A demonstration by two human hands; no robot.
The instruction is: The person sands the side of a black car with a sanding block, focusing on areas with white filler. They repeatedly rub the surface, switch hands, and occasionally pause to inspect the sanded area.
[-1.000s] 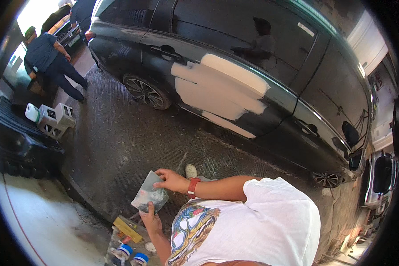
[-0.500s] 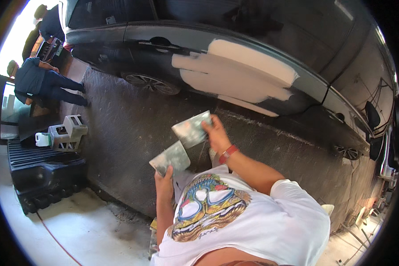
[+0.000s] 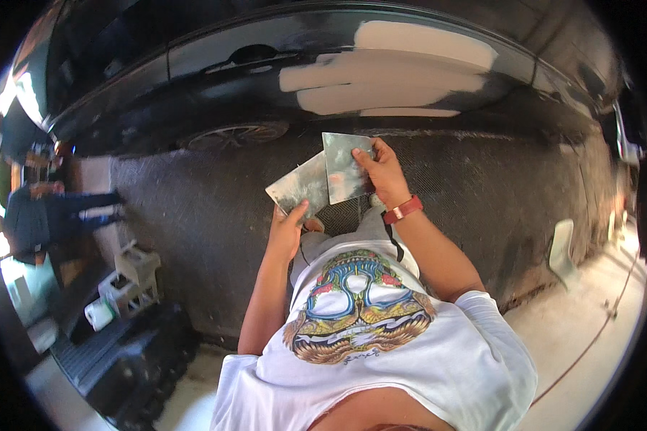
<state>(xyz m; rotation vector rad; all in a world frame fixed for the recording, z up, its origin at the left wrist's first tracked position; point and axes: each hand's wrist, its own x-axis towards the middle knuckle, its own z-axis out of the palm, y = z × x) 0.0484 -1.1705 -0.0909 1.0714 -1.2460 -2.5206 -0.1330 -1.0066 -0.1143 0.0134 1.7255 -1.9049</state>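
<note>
My left hand [image 3: 291,228] grips a flat, rectangular filler spreader [image 3: 295,187], thumb on top, its grey-green face smeared with pale filler. A second smeared spreader [image 3: 345,179] is in my right hand [image 3: 383,171], pinched near its upper right corner. The two spreaders meet or overlap at their inner edges, the right one in front; whether they press together I cannot tell. Beyond them stands a dark car [image 3: 216,86], its side panel covered by a broad patch of beige filler [image 3: 392,79]. Both hands are in front of my body, apart from the car.
A car wheel [image 3: 237,135] shows beyond my hands. At the lower left a ribbed black plastic piece [image 3: 122,366] lies beside grey stools [image 3: 133,284] and a white jug [image 3: 98,314]. A person [image 3: 47,215] stands at the far left. A pale curved panel [image 3: 562,255] is at right.
My view has turned, so the car and its filler patch sit higher. Both spreaders have come closer together, the right one now turned more upright and overlapping the left one's edge.
</note>
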